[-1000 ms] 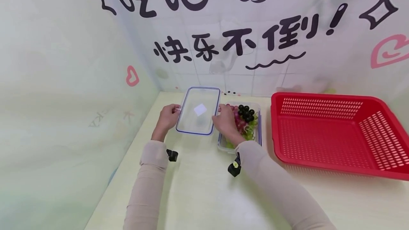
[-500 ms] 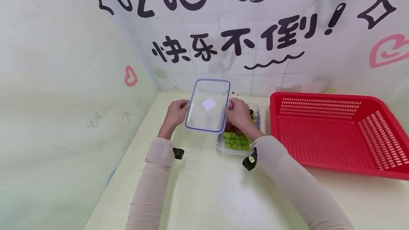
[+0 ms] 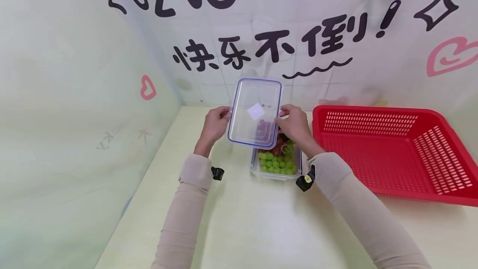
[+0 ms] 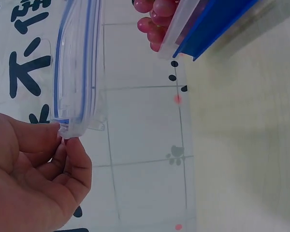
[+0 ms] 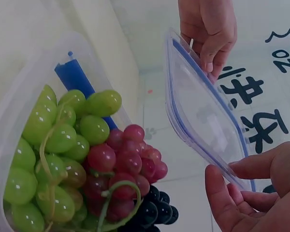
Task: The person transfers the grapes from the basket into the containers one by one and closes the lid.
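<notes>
A clear plastic lid (image 3: 246, 128) with a blue seal is held up, tilted, by both hands. My left hand (image 3: 216, 124) pinches its left edge between thumb and fingers, seen close in the left wrist view. On the opposite edge, my right hand (image 3: 296, 125) pinches it the same way. Under and just in front of the lid stands a clear food container (image 3: 274, 176) on the table. Inside lie green grapes (image 5: 58, 140), red grapes (image 5: 130, 162) and black grapes (image 5: 154, 210). In the head view the lid overlaps the container's far part.
A large red plastic basket (image 3: 377, 165) stands on the pale table (image 3: 254, 227) to the right of the container. Behind the table rises a printed wall sheet (image 3: 209, 88) with black lettering; another sheet borders the left side.
Both hands have carried the lid up and to the right, from beside the container to above its far part. The green grapes at the near end have come into view.
</notes>
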Motion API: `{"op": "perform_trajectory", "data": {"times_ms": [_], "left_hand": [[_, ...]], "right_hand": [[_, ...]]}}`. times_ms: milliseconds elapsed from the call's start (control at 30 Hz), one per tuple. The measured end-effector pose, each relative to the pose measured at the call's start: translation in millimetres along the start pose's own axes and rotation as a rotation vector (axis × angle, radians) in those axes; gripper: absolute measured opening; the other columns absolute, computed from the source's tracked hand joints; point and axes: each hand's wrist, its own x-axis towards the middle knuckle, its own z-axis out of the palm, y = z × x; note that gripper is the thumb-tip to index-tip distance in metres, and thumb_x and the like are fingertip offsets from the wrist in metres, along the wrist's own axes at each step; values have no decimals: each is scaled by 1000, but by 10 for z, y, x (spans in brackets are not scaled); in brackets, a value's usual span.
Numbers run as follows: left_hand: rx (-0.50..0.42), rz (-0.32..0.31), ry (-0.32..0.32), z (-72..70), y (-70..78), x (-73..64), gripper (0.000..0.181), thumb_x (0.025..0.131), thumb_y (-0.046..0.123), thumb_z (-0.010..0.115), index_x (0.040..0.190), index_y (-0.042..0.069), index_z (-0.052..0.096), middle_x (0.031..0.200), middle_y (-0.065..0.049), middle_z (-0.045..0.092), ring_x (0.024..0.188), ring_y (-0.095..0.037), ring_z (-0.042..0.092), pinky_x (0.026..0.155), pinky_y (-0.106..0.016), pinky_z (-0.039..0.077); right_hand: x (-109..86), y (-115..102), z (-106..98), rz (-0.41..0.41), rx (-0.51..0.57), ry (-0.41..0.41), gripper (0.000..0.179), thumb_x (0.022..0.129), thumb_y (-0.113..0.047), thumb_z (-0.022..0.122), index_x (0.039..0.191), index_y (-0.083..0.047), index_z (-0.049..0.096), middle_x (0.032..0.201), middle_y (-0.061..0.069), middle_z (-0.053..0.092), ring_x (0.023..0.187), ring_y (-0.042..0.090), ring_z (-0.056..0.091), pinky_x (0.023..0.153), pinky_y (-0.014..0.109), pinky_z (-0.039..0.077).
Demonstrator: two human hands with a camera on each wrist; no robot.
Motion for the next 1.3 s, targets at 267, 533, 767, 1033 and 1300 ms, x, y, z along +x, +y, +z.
{"op": "perform_trajectory", "data": {"times_ms": [267,533,767,1033,1300], "left_hand": [[4,20,9,105,147,64,29,101,6,53,127,-2,63,113,-17,66,103,-27,61,88,-37,53],[15,50,55,180,222,89,27,100,7,57,124,0,66,110,-15,67,100,-27,64,84,-36,54],[-9,71,83,235,294,101,26,98,6,59,122,0,67,108,-15,68,98,-26,65,84,-36,54],[-49,82,95,281,328,105,24,97,4,62,120,1,67,108,-14,69,96,-26,65,80,-35,54],[-59,86,113,284,365,90,22,96,4,63,117,1,67,108,-14,69,96,-26,65,80,-35,53]], "right_hand": [[26,42,-150,-16,-14,41,45,95,-6,60,138,4,52,119,20,59,94,34,69,72,38,60],[27,77,-289,-85,-35,73,42,96,-8,59,137,1,54,117,18,60,94,31,67,70,33,60],[17,100,-371,-116,-1,106,43,97,-8,60,139,0,53,117,18,60,97,31,66,73,34,60],[11,127,-424,-138,87,139,42,96,-5,62,137,-2,54,115,20,60,96,29,64,77,45,59],[23,134,-478,-169,79,135,36,94,-2,63,130,-1,56,110,19,61,93,27,63,70,35,61]]}}
